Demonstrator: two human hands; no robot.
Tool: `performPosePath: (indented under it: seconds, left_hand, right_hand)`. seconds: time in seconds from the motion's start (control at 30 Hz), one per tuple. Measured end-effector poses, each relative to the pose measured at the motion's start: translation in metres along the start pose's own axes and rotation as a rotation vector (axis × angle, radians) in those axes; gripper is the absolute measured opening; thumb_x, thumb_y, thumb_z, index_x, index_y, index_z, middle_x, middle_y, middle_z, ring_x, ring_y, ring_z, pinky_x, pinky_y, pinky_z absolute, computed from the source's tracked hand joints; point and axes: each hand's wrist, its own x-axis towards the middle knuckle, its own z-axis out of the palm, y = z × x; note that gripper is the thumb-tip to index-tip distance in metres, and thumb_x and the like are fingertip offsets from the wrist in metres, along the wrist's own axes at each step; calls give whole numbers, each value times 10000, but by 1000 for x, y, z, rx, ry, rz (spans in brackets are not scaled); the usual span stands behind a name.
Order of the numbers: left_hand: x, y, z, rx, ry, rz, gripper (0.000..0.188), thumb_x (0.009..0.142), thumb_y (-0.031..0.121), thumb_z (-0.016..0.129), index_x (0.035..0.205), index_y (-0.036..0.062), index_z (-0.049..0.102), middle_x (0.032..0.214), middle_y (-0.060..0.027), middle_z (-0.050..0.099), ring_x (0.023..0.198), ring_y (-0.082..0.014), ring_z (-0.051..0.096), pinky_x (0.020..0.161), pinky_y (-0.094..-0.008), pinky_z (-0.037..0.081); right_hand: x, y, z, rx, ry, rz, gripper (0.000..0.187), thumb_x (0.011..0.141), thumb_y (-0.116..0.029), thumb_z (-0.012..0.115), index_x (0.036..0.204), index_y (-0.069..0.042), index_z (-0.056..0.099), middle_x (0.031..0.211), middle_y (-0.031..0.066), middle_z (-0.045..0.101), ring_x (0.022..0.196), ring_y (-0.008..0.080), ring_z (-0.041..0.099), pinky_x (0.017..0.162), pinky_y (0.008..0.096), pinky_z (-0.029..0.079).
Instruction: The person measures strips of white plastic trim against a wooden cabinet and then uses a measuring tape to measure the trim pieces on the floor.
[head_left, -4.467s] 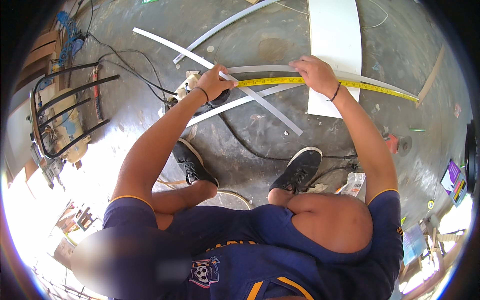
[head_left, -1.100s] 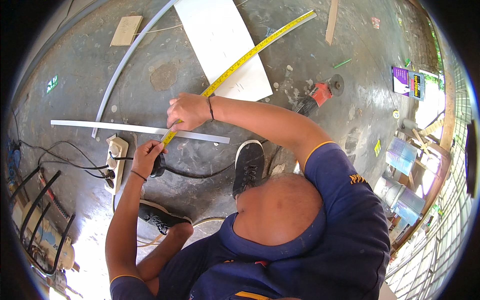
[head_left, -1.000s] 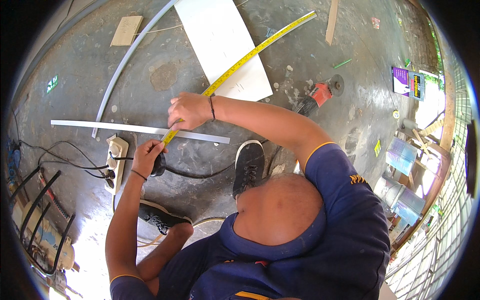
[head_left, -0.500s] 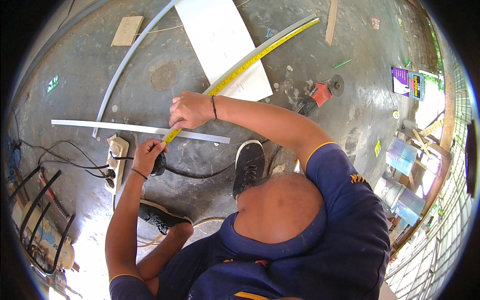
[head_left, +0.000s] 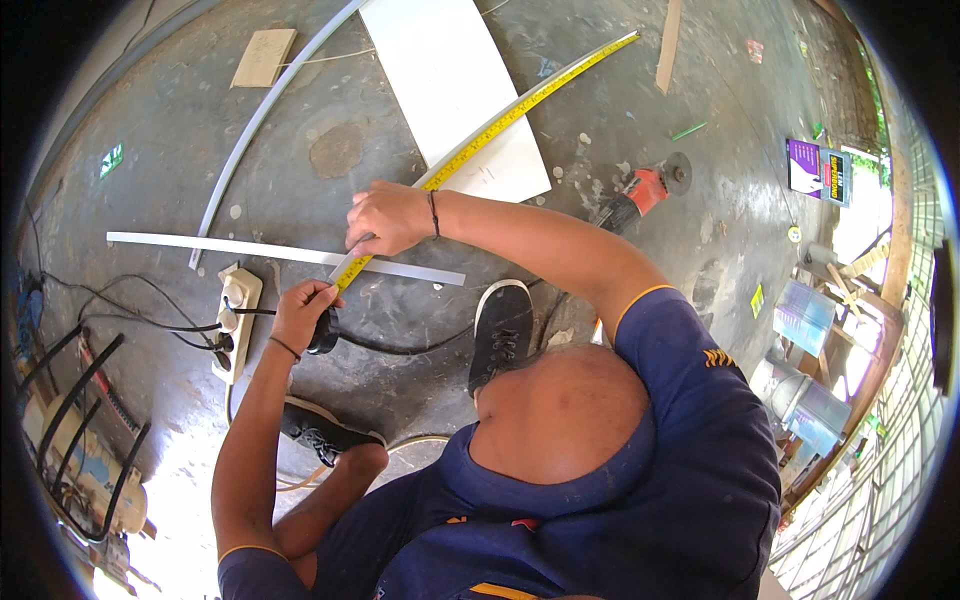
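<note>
A yellow tape measure [head_left: 500, 122] is pulled out along a narrow grey metal strip [head_left: 345, 271], both slanting up to the far right. My left hand [head_left: 303, 314] pinches the tape where it meets the strip's near end; the dark tape case [head_left: 323, 332] hangs beside its fingers. Further along, my right hand [head_left: 390, 217] is closed over the tape and strip, its palm side hidden. Beneath them, a white strip [head_left: 215, 244] lies crosswise on the floor. A white sheet [head_left: 450, 80] lies under the tape's far half.
An angle grinder [head_left: 640, 190] rests on the floor to the right. Left of my left hand is a power strip [head_left: 237, 325] with plugged-in black cables. A long curved strip [head_left: 262, 115], a wooden piece [head_left: 263, 58] and a purple-and-black box [head_left: 818, 171] lie farther out.
The view has shifted slightly, so the floor items sit a little differently. Both hands keep their hold on the tape and strip, with hardly any movement.
</note>
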Motion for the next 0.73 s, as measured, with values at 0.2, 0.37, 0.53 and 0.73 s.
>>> performPosePath:
  seconds: [0.2, 0.37, 0.53, 0.73]
  left_hand:
    - [-3, -4, -5, 86, 13, 63, 251, 854, 237, 541, 898, 11, 642, 760, -46, 646, 718, -114, 566, 698, -252, 436]
    - [3, -10, -9, 152, -49, 119, 291, 838, 322, 512, 793, 65, 639, 722, -57, 617, 686, -151, 554, 676, -288, 421]
    - [1, -9, -6, 7, -61, 59, 259, 867, 255, 519, 855, 15, 614, 746, -22, 630, 711, -74, 540, 694, -227, 414]
    - [-3, -9, -5, -57, -45, 32, 230, 862, 235, 541, 880, 21, 622, 755, -12, 636, 724, -60, 545, 708, -220, 418]
  right_hand:
    - [9, 2, 10, 44, 85, -72, 216, 772, -299, 601, 863, -119, 678, 780, 56, 625, 791, 261, 565, 706, 369, 444]
    - [11, 3, 8, 95, 147, -89, 191, 757, -220, 636, 858, -60, 664, 734, 83, 610, 734, 269, 557, 694, 366, 450]
    - [13, -3, 10, 74, 93, -53, 182, 772, -194, 625, 886, -60, 668, 800, 67, 624, 768, 243, 538, 709, 349, 443]
    - [16, -7, 10, 70, 50, -48, 187, 770, -196, 628, 895, -63, 672, 824, 60, 626, 779, 237, 533, 712, 346, 443]
